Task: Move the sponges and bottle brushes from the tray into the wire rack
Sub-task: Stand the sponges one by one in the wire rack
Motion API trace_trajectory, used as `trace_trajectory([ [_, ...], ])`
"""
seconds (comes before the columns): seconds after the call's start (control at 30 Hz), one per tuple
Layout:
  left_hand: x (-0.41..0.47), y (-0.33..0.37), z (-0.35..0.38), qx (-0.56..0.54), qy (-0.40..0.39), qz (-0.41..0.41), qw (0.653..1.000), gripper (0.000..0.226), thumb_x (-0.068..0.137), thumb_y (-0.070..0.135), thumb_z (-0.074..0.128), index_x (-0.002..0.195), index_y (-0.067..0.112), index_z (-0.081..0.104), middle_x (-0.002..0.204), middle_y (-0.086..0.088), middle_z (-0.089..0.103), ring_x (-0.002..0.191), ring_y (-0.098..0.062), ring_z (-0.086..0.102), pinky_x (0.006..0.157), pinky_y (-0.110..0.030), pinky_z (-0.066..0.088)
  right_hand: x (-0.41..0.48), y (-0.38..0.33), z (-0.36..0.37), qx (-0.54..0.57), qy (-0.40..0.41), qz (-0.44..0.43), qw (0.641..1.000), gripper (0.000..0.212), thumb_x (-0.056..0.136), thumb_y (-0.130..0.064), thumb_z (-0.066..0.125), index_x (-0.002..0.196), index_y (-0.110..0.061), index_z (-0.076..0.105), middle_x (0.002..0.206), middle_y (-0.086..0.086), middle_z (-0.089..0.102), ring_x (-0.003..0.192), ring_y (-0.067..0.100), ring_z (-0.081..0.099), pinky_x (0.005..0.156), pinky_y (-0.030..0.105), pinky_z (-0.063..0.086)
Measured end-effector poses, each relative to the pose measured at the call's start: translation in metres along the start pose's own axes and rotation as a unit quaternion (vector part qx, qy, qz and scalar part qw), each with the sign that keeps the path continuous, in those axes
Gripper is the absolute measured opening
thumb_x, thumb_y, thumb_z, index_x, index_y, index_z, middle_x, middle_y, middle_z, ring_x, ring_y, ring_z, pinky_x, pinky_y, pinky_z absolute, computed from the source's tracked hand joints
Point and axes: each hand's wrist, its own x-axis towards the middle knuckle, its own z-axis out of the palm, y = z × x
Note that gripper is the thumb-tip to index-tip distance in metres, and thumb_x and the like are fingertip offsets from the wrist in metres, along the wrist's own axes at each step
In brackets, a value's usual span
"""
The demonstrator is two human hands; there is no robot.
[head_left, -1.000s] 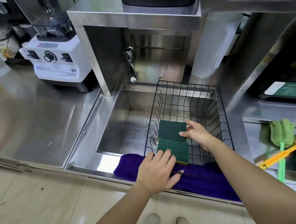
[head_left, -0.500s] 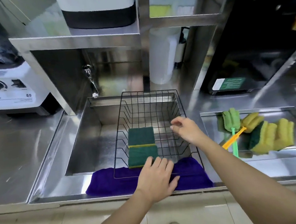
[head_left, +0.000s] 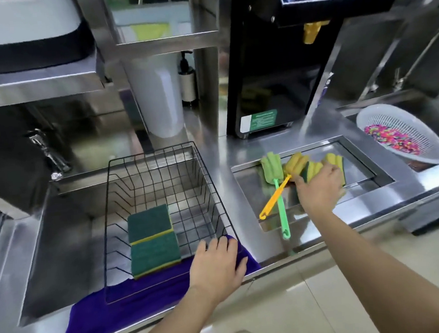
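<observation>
The black wire rack (head_left: 158, 155) sits in the left sink and holds two green-and-yellow sponges (head_left: 152, 240) side by side. My left hand (head_left: 217, 265) lies flat on the rack's front right corner, fingers spread. To the right, the recessed steel tray (head_left: 356, 172) holds a green bottle brush (head_left: 274, 173), a yellow bottle brush (head_left: 291, 166) crossing it, and yellow-green sponges (head_left: 314, 168). My right hand (head_left: 319, 190) is down on those sponges, fingers curled over one; the grip itself is hidden.
A purple cloth (head_left: 134, 305) hangs over the sink's front edge under the rack. A white colander of coloured bits (head_left: 400, 134) sits in the right sink. A black machine (head_left: 278, 58) and a white container (head_left: 161, 97) stand behind. A faucet (head_left: 48, 155) is at the left.
My right hand left the rack and moved right onto the sponges in the tray. The view swung right. My left hand stayed on the rack's front edge.
</observation>
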Motion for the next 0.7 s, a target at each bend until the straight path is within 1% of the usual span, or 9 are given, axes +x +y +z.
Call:
trace_trajectory([
  [0.13,0.0,0.0,0.0,0.008,-0.007,-0.005,1.0,0.049,0.098,0.05,0.022,0.128,0.016,0.039,0.127,-0.004,0.049,0.113,-0.024,0.044,0.095,-0.038,0.03,0.003,0.021,0.003,-0.055,-0.013,0.056,0.997,0.084,0.072,-0.052,0.068,0.129,0.0,0.035,0.134,0.021,0.041,0.124,0.038,0.039,0.097,0.049,0.032],
  [0.23,0.0,0.0,0.001,0.012,-0.015,-0.013,1.0,0.048,0.098,0.05,0.021,0.128,0.017,0.039,0.127,-0.003,0.048,0.114,-0.023,0.044,0.095,-0.037,0.03,0.006,0.031,0.007,-0.097,-0.053,0.08,0.991,0.082,0.076,-0.057,0.06,0.129,0.002,0.037,0.133,0.021,0.041,0.125,0.036,0.039,0.099,0.048,0.032],
  [0.3,0.0,0.001,0.0,0.013,-0.016,-0.013,1.0,0.048,0.098,0.05,0.021,0.128,0.017,0.038,0.127,-0.002,0.048,0.114,-0.022,0.044,0.095,-0.037,0.03,0.008,0.037,0.007,-0.106,-0.075,0.084,0.988,0.074,0.081,-0.052,0.056,0.129,0.001,0.04,0.133,0.02,0.043,0.125,0.036,0.04,0.099,0.047,0.031],
  [0.37,0.0,0.0,0.001,0.016,-0.01,-0.013,1.0,0.048,0.098,0.05,0.021,0.128,0.017,0.039,0.126,-0.003,0.048,0.113,-0.022,0.044,0.094,-0.037,0.03,0.01,0.039,0.005,-0.056,-0.054,0.1,0.992,0.065,0.079,-0.043,0.057,0.124,0.002,0.045,0.128,0.021,0.048,0.121,0.036,0.044,0.098,0.047,0.031],
  [0.43,0.0,0.0,0.001,0.017,0.0,-0.014,1.0,0.047,0.098,0.05,0.021,0.127,0.017,0.039,0.126,-0.003,0.049,0.113,-0.022,0.045,0.094,-0.036,0.031,0.011,0.036,0.0,0.036,-0.008,0.123,0.992,0.059,0.075,-0.038,0.057,0.118,0.002,0.047,0.122,0.021,0.053,0.115,0.038,0.048,0.098,0.049,0.03],
  [0.5,-0.001,0.0,0.001,0.015,0.004,-0.012,1.0,0.048,0.098,0.05,0.022,0.128,0.017,0.038,0.127,-0.003,0.049,0.113,-0.022,0.045,0.094,-0.037,0.031,0.011,0.03,-0.007,0.131,0.022,0.128,0.983,0.056,0.071,-0.038,0.055,0.113,-0.001,0.048,0.118,0.017,0.057,0.109,0.038,0.052,0.099,0.051,0.031],
  [0.6,-0.002,-0.002,0.003,0.01,0.023,-0.008,1.0,0.047,0.098,0.049,0.024,0.126,0.016,0.042,0.124,-0.003,0.05,0.111,-0.023,0.046,0.092,-0.038,0.032,0.013,0.014,-0.016,0.238,0.047,0.095,0.966,0.055,0.072,-0.043,0.053,0.112,-0.006,0.046,0.113,0.012,0.058,0.104,0.034,0.055,0.098,0.05,0.041],
  [0.63,-0.003,-0.005,0.003,-0.002,0.034,-0.005,0.999,0.046,0.096,0.049,0.027,0.121,0.016,0.047,0.117,-0.003,0.054,0.106,-0.023,0.049,0.088,-0.038,0.035,0.013,0.006,-0.018,0.283,0.046,0.081,0.955,0.049,0.076,-0.04,0.054,0.11,-0.007,0.045,0.108,0.01,0.057,0.1,0.03,0.054,0.094,0.046,0.044],
  [0.7,-0.007,-0.013,0.007,-0.018,0.076,0.001,0.997,0.043,0.088,0.049,0.035,0.1,0.015,0.06,0.094,-0.003,0.062,0.084,-0.022,0.055,0.073,-0.037,0.042,0.01,-0.013,-0.018,0.367,0.025,0.058,0.928,0.029,0.083,-0.033,0.054,0.099,-0.011,0.043,0.09,0.002,0.051,0.087,0.023,0.049,0.084,0.039,0.044],
])
